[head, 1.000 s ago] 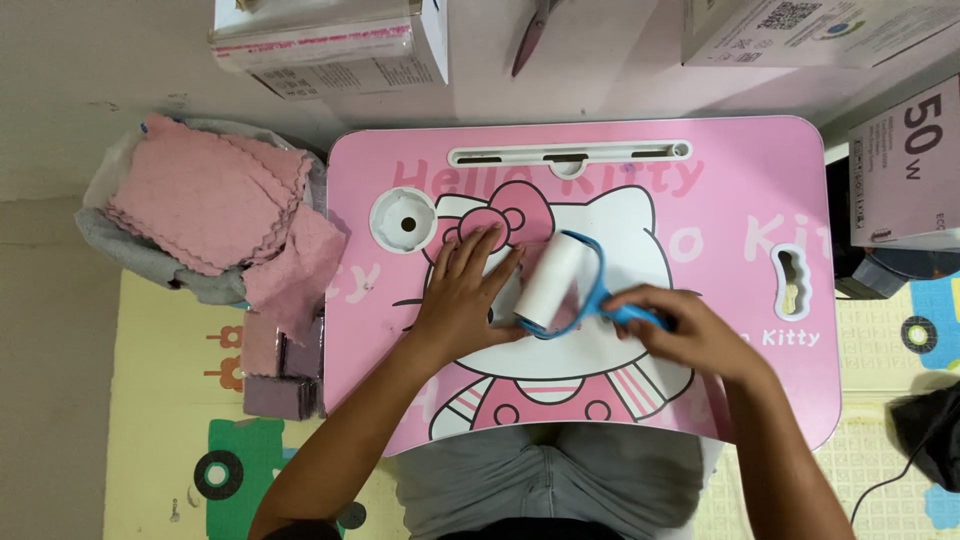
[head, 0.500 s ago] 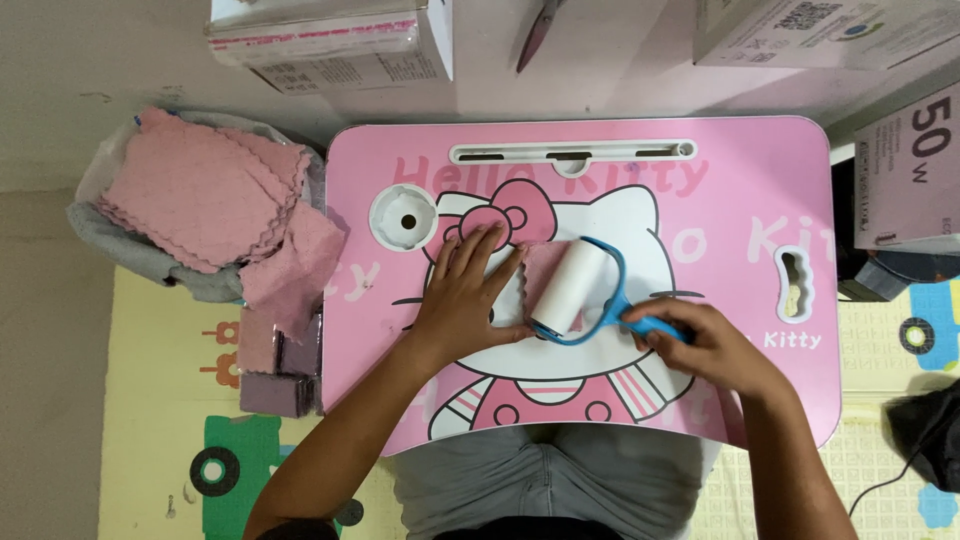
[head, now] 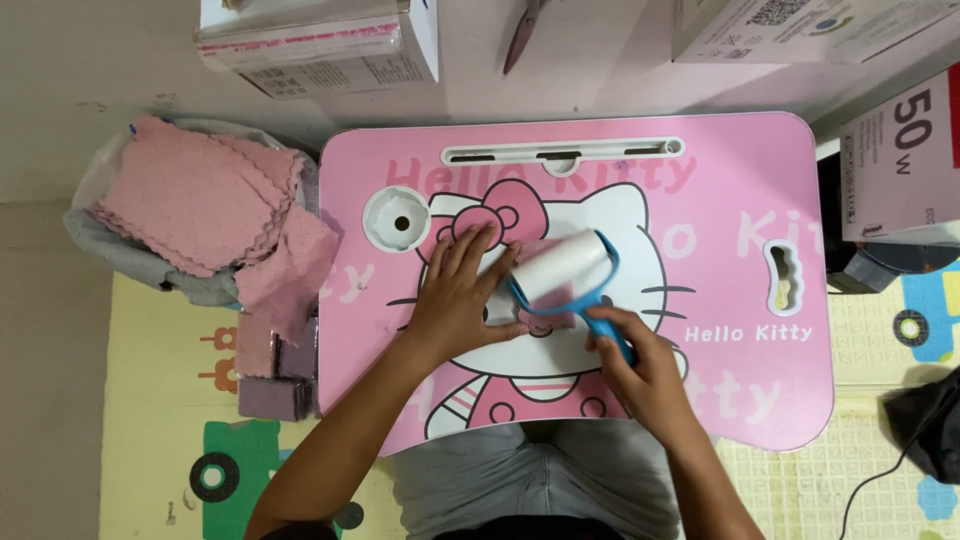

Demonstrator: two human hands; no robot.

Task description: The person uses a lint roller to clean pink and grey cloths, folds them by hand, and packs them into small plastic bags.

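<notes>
Rolling is the step in hand: the right hand (head: 640,375) grips the blue handle of the lint roller (head: 562,268), whose white drum rests on a small pink cloth (head: 545,262) at the middle of the pink lap table (head: 730,200). The left hand (head: 458,300) lies flat with fingers spread, pinning the cloth beside the drum. The next stroke likely calls for steady downward pressure while the cloth is kept from sliding.
</notes>
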